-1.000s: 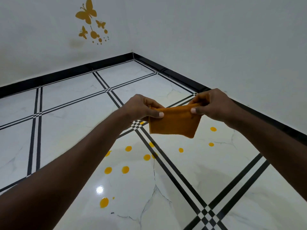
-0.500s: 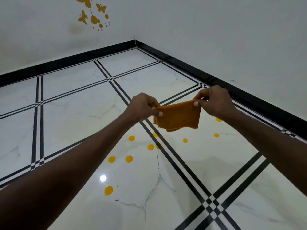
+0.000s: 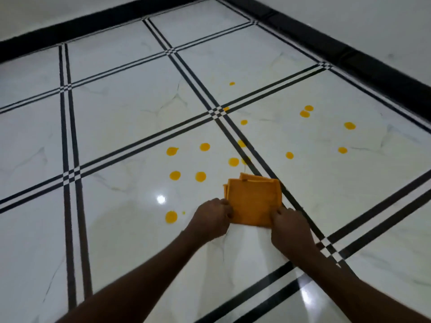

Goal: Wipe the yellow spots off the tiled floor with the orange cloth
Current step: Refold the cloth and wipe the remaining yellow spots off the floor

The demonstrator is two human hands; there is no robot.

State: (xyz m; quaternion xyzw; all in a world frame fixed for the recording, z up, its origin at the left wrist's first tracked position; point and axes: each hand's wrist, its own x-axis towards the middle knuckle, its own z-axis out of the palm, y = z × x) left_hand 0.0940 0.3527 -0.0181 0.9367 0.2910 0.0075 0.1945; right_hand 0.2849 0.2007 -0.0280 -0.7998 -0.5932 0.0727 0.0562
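Two hands, the left hand [image 3: 213,216] and right hand [image 3: 288,226], pinch the near corners of the soft, light, floppy orange cloth [image 3: 253,201], folded flat on the tiled floor [image 3: 116,127] just past them, with yellow spots [image 3: 200,176] beyond.

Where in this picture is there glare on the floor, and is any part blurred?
Head view: a bright glare spot sits on the glossy white tiled floor, left of the folded orange cloth; a second one shines near the bottom edge. Both forearms and the black skirting look softly blurred; straight lines bend slightly.
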